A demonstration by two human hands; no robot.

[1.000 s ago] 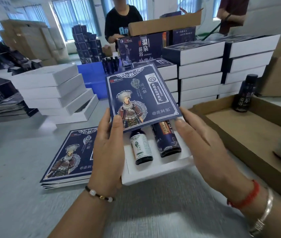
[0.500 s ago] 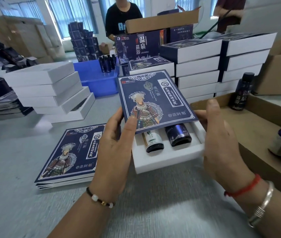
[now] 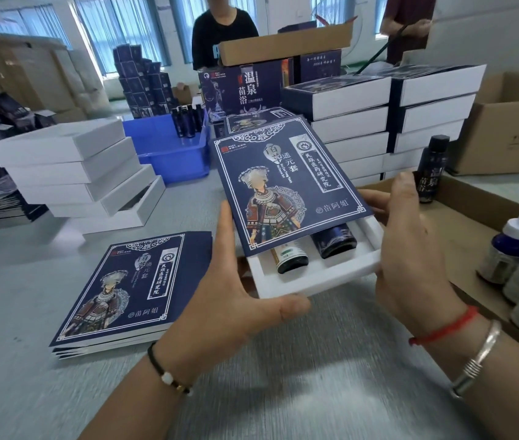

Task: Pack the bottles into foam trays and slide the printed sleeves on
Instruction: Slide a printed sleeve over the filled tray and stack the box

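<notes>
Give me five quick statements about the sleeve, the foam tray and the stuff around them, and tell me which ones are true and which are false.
1. The printed sleeve covers the foam tray completely. False: the near end of the tray sticks out uncovered.
2. Two bottle ends show in the uncovered part of the tray. True.
3. The left hand is at the tray's near left corner. True.
4. The stack of flat sleeves lies to the right of the tray. False: it lies to the left.
5. The blue bin holds dark bottles. True.
</notes>
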